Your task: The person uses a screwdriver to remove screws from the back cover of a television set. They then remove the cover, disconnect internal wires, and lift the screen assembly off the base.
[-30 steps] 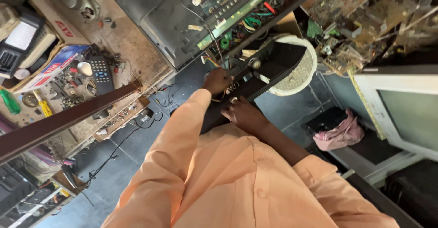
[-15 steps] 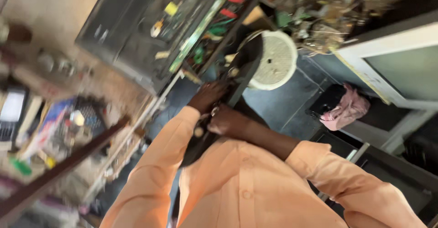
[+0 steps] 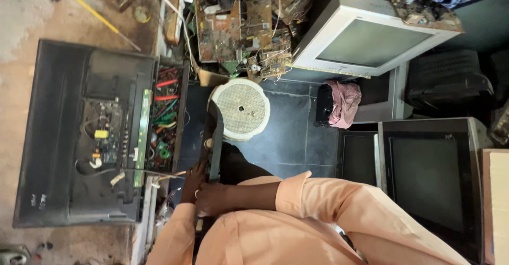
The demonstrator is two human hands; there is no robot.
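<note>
Both hands, the left hand (image 3: 192, 183) and the right hand (image 3: 212, 198), close around the lower end of a long black panel (image 3: 214, 143) at centre frame, which looks stiff, light, best gripped by its edges.

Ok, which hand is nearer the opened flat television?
Left. The left hand sits beside the opened flat television; the right hand lies just beyond it, farther off.

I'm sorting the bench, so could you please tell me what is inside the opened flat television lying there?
Inside the opened flat television are a circuit board, a long green strip board and coloured wires. Its screen faces down, unseen.
</note>
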